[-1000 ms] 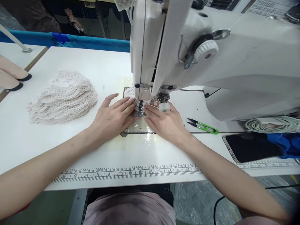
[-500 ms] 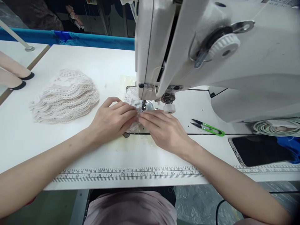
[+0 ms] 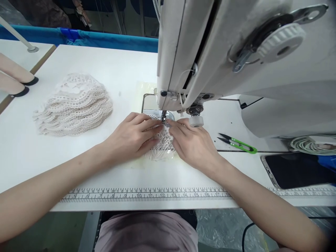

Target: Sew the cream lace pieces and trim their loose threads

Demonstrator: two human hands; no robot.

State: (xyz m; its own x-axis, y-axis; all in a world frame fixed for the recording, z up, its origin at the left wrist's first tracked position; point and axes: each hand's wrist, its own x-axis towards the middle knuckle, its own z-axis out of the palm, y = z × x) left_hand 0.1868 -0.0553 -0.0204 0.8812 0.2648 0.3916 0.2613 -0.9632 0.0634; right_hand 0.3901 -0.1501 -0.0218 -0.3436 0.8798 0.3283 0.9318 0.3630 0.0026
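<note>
A small piece of cream lace [image 3: 163, 144] lies on the machine bed in front of the needle [image 3: 163, 117] of a white sewing machine [image 3: 236, 59]. My left hand [image 3: 131, 136] rests flat on the lace's left side, fingers stretched toward the presser foot. My right hand [image 3: 191, 141] presses on its right side, fingertips close to the needle. The far edge of the lace sits under the foot.
A heap of cream lace pieces [image 3: 73, 105] lies at the left of the white table [image 3: 105, 70]. Green thread snips [image 3: 237, 142] and a dark phone [image 3: 296, 169] lie to the right. A printed ruler [image 3: 147, 196] runs along the front edge. A white cord coil [image 3: 312, 143] sits far right.
The lace has come out toward me from under the foot, so more of it now shows between my hands. Both hands shifted slightly nearer with it. The view has tilted closer.
</note>
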